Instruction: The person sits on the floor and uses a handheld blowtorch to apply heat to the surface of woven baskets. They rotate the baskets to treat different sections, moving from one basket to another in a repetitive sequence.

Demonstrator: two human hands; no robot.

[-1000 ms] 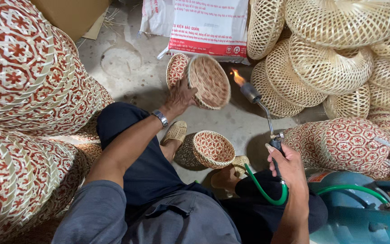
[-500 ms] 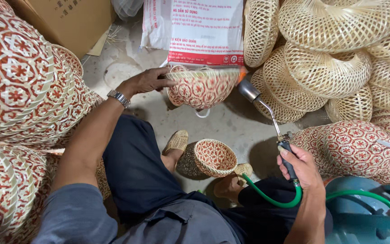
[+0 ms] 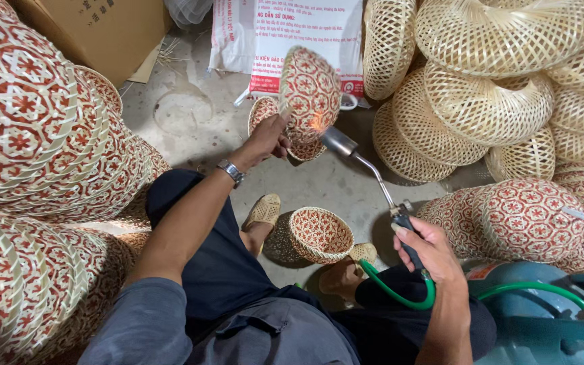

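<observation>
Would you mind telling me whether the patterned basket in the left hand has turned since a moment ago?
Yes. The red-and-white basket in the left hand now shows its outside, tilted up against the printed sack behind it, with the torch flame on it.

Red-and-cream star-patterned basket point(image 3: 311, 91), green hose point(image 3: 400, 294), pale natural baskets point(image 3: 484, 108)

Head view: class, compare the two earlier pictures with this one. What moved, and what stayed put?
The left hand has turned the red-patterned basket from showing its open side to showing its rounded back, and lifted it. The torch in the right hand now plays its flame on the basket's lower edge, where half a second ago none showed. Both grips are unchanged. The small basket on the floor and the stacks around stayed.
</observation>
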